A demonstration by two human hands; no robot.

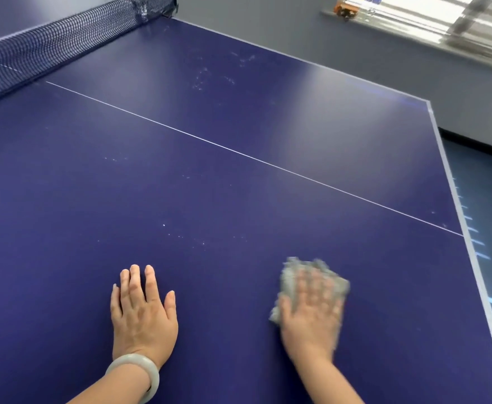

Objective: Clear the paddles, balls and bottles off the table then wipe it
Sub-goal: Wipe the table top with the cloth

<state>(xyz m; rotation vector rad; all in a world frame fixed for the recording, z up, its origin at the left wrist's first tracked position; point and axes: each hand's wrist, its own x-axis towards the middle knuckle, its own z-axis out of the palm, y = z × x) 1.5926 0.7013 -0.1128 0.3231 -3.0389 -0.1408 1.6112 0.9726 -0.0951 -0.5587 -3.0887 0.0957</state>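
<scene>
A dark blue table tennis table (239,176) fills the view, with a thin white centre line running from the net to the right edge. My right hand (311,313) lies flat on a grey cloth (292,272) near the front right of the table and is blurred by motion. My left hand (142,313) presses flat on the bare surface to the left of it, fingers straight, with a pale bangle on the wrist. Small white specks and smudges dot the surface ahead of both hands. No paddles, balls or bottles are in view.
The black net (49,45) crosses the far left. The table's pale right edge (469,237) drops off to a dark floor with light stripes. A grey wall and a window with blinds (442,27) stand beyond the far side.
</scene>
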